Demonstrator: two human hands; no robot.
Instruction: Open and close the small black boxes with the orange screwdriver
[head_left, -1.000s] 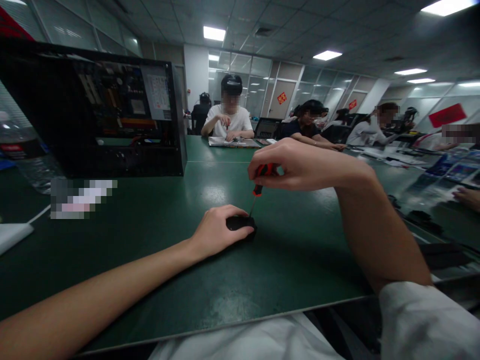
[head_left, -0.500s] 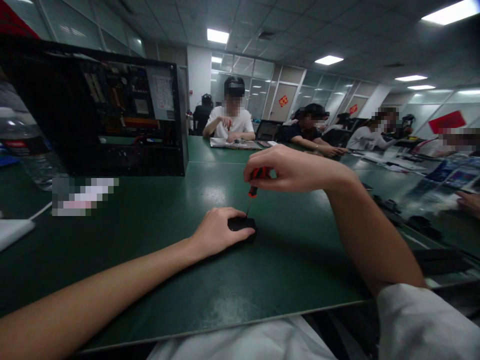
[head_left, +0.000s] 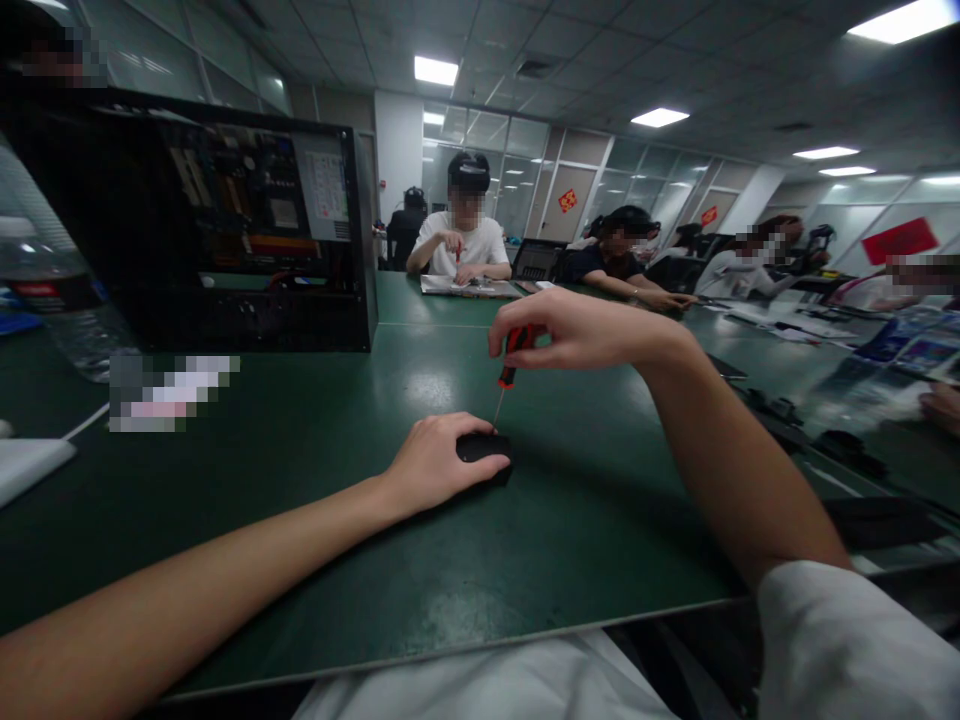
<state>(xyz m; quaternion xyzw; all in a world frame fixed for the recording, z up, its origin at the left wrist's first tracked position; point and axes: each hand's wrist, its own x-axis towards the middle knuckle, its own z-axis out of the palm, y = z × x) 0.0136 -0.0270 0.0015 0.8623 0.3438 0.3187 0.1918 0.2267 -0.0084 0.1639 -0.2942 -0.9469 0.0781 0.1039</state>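
A small black object [head_left: 487, 447], rounded like a computer mouse, lies on the green table mat [head_left: 315, 500]. My left hand [head_left: 436, 462] is closed over its left side and presses it down. My right hand [head_left: 577, 330] grips a screwdriver [head_left: 510, 368] with a red and black handle, held nearly upright. The thin shaft points down and its tip meets the top of the black object.
An open computer case [head_left: 202, 220] with its boards showing stands at the back left, with a plastic water bottle [head_left: 52, 290] beside it. A white item [head_left: 30, 465] lies at the left edge. Other people sit working further along the table and to the right.
My right hand and the screwdriver have shifted slightly up and to the left in view while staying over the black object. My left hand has stayed put.
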